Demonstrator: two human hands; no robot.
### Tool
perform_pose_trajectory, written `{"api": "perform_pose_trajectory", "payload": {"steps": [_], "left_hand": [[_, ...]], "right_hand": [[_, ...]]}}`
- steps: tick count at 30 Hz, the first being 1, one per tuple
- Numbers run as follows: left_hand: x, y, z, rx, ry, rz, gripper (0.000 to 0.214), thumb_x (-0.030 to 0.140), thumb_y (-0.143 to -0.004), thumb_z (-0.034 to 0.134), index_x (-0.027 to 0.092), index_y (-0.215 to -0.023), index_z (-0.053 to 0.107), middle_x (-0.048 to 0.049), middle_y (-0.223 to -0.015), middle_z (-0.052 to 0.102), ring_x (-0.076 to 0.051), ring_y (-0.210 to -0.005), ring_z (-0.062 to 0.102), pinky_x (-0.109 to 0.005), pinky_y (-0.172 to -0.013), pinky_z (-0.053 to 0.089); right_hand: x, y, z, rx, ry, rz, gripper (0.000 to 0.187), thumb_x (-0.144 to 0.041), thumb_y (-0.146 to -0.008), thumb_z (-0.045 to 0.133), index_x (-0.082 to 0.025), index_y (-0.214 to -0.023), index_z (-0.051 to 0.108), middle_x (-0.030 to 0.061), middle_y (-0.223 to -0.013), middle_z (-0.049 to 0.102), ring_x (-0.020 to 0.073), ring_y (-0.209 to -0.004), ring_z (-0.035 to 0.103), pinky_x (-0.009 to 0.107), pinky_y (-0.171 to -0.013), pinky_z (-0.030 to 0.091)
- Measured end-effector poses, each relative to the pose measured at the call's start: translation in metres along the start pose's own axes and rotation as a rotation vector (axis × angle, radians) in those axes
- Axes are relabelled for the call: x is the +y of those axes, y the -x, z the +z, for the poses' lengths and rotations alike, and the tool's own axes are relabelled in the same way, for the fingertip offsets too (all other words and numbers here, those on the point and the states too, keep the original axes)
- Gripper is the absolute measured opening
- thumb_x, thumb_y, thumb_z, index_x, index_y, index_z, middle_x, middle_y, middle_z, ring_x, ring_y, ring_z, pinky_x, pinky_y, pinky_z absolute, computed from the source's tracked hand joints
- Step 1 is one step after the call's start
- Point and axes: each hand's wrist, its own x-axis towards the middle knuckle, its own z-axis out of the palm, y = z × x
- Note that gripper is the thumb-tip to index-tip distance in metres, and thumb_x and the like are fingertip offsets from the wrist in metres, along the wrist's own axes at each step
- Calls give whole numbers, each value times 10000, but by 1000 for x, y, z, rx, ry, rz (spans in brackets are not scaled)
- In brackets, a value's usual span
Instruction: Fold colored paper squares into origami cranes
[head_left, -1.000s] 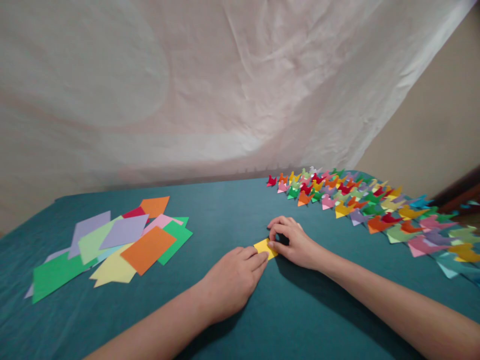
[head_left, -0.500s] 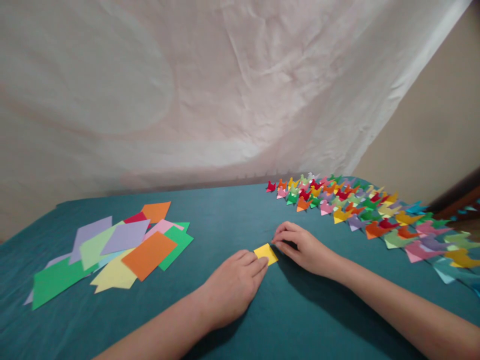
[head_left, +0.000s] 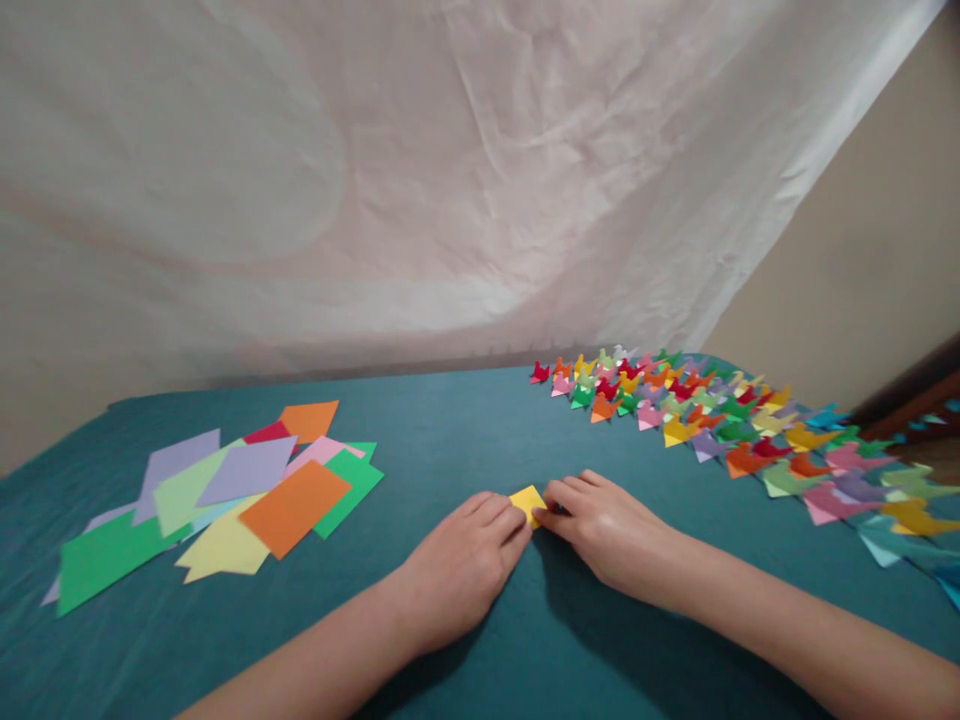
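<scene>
Between my hands a small folded square of yellow origami paper point(head_left: 527, 499) lies on the teal tablecloth. My left hand point(head_left: 474, 548) rests on the cloth, with its fingertips pressed on the paper's left and near edges. From the right, my right hand point(head_left: 600, 530) pinches the paper's right corner between thumb and fingers. Part of the paper is covered by the fingertips of both hands, so its fold lines cannot be made out.
To the left lies a loose, overlapping pile of coloured paper sheets point(head_left: 295, 508). Rows of small folded paper birds point(head_left: 681, 430) stand along the right side. A pale hanging cloth point(head_left: 420, 200) closes off the back of the teal-covered table point(head_left: 450, 430).
My right hand has moved down and left onto the yellow paper and now pinches its right corner. The left hand stays on the paper, shifted slightly left.
</scene>
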Motion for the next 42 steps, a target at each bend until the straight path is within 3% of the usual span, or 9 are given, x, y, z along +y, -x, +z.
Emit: {"api": "perform_pose_trajectory", "payload": {"steps": [8,17,22,28,42], "left_hand": [[2,4,-1,34,17,0,312,146,-916,367,88,-1170,539,-140,-1096,568,-257,-1088,474,-424,-969,385],[-6,15,4,115,138,19,272,140,-906,404,128,-1112,581,-92,-1140,613,-208,-1064,529,-362,-960,415],[-11,14,6,168,196,-83,268,116,-891,407,140,-1094,580,-76,-1120,622,-199,-1062,526,-361,-946,421],[-10,10,8,103,157,-52,366,121,-909,409,159,-1268,472,-73,-1282,532,-212,-1189,432,-390,-997,371],[-8,7,5,46,26,-20,363,157,-930,393,160,-1288,449,-98,-1214,550,-236,-1153,442,-416,-983,350]], "right_hand": [[-13,-6,-4,-38,71,97,150,-136,-870,519,-160,-886,666,52,-867,596,201,-791,513,337,-640,308],[-1,-2,-5,-37,-48,89,206,-136,-858,526,-222,-988,661,45,-928,588,186,-830,518,309,-655,345],[0,-2,-3,-39,-47,79,210,-114,-843,523,-222,-960,660,37,-911,581,188,-804,506,313,-651,342],[-2,-2,-6,-22,-34,68,222,-101,-843,514,-207,-977,655,50,-901,575,187,-796,506,315,-653,346],[-20,10,-4,13,121,83,314,-100,-819,535,-180,-1121,563,80,-977,584,221,-820,554,347,-662,415]]}}
